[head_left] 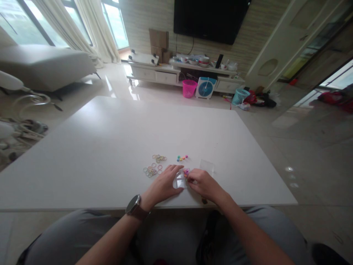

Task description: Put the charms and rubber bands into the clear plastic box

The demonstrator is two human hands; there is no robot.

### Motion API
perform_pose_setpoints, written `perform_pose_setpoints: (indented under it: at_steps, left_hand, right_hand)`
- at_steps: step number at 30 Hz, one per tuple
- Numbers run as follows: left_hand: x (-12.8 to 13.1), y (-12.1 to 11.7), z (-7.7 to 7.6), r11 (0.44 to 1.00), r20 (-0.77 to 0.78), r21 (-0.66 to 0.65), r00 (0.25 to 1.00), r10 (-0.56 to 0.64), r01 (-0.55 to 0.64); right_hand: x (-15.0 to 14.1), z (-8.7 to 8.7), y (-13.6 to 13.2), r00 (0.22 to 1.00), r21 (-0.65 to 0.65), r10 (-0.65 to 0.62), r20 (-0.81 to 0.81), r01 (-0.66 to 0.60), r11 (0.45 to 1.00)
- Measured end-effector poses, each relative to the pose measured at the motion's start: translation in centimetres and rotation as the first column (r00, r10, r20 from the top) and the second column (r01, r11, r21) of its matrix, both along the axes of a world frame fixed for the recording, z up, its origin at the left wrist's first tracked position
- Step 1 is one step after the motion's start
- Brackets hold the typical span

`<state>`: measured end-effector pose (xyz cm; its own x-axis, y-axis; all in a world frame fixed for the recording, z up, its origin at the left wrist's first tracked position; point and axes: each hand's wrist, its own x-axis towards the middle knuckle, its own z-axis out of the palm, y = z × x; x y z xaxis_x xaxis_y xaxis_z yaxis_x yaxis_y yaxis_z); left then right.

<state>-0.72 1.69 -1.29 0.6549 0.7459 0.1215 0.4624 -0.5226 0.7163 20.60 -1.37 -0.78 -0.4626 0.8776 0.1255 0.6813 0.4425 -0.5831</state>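
Fingers of the left hand (164,184) grip a clear box (180,182); the right hand (205,184) curls over its right side, any grip hidden; colourful pieces (186,172) inside blur.

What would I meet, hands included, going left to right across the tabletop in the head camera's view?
Going by their middles: wristwatch → coloured loops → left hand → clear box → right hand.

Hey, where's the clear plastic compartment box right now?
In the head view, the clear plastic compartment box is near the front edge of the white table, between the left hand and right hand.
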Motion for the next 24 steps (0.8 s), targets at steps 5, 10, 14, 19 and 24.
perform_pose_setpoints:
  at_steps: [5,10,14,19,24]
  left_hand:
    - [0.0,0.0,0.1,1.0,-0.009,-0.013,1.0,0.003,-0.003]
    - [0.1,0.2,0.4,1.0,-0.028,-0.027,0.999,-0.016,0.016]
    - [0.1,0.2,0.6,0.999,-0.028,-0.042,0.999,-0.025,0.024]
    - [0.1,0.2,0.7,0.999,-0.03,-0.036,0.999,-0.036,0.035]
    - [0.0,0.1,0.8,0.999,-0.047,-0.041,0.999,-0.022,0.02]
  right_hand:
    - [0.1,-0.1,0.1,0.999,0.053,0.036,0.034,-0.037,0.998]
    - [0.1,-0.1,0.5,0.997,0.072,0.028,0.07,-0.033,0.997]
    - [-0.3,-0.4,0.9,0.992,0.071,0.042,0.118,-0.05,0.996]
    - [-0.4,0.0,0.9,0.989,0.062,0.037,0.143,-0.046,0.997]
    - [0.8,1.1,1.2,0.998,0.048,-0.017,0.055,0.015,0.999]
